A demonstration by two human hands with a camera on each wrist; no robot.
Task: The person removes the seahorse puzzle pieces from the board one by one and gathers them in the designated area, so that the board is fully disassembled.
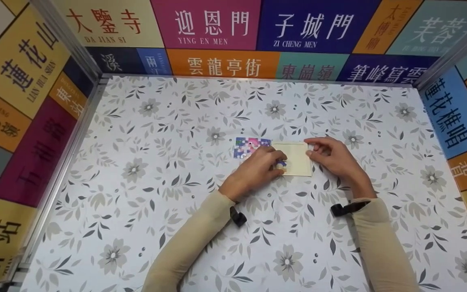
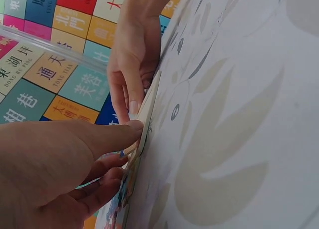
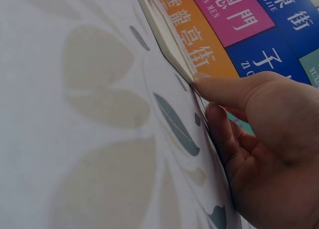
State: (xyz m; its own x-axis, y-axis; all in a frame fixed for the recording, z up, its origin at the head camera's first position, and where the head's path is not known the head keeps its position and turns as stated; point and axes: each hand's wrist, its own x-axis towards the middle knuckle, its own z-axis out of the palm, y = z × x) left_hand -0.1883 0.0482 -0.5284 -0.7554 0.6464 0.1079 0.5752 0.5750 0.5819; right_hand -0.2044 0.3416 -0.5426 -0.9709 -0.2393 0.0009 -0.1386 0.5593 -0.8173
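Note:
A flat cream puzzle tray [image 1: 298, 160] with a raised rim lies on the table. My left hand [image 1: 258, 170] bends over its left side, thumb at the near rim. A small blue and tan puzzle piece [image 1: 281, 165] shows between the left thumb and fingers, partly hidden by them. My right hand [image 1: 335, 156] holds the tray's far right corner between index finger and thumb; the right wrist view has the thumb against the tray edge [image 3: 177, 62]. Left of the tray sits a patch of joined jigsaw pieces [image 1: 243, 147] in blue, purple and pink, partly covered by my left hand.
The table [image 1: 168, 219] wears a white cover with grey flowers and leaves. Panels with large printed characters [image 1: 217, 24] stand along its back and both sides. A dark wrist camera [image 1: 238, 217] sits at the left cuff, another camera [image 1: 341, 209] at the right.

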